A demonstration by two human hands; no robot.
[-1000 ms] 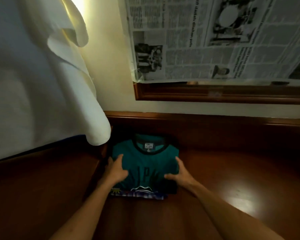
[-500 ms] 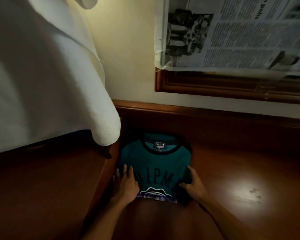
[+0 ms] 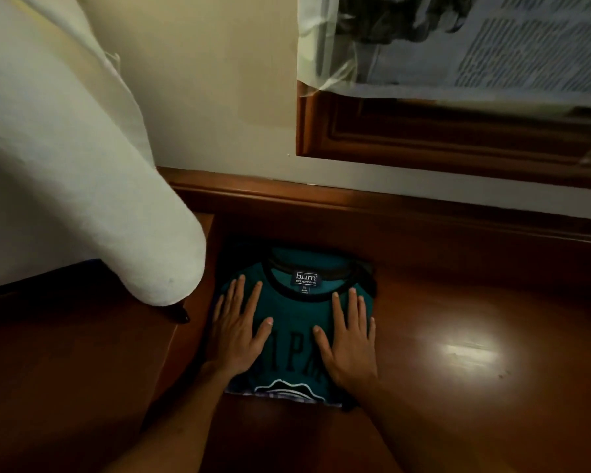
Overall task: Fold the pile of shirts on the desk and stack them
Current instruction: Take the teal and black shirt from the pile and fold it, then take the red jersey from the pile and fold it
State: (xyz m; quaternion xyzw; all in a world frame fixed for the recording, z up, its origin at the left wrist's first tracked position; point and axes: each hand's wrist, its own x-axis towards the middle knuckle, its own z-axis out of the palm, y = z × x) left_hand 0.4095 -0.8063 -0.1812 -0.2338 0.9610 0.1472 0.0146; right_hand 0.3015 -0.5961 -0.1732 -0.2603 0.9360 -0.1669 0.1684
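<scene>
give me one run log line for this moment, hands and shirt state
left hand: flat on folded teal shirt | right hand: flat on it | shirt: folded, on wooden desk, collar toward wall | step: pressing flat

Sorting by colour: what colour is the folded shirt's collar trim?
Black collar trim on the teal shirt; head view.

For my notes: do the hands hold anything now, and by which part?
Nothing is held. Both hands, left and right, lie flat on the folded teal shirt.
</scene>
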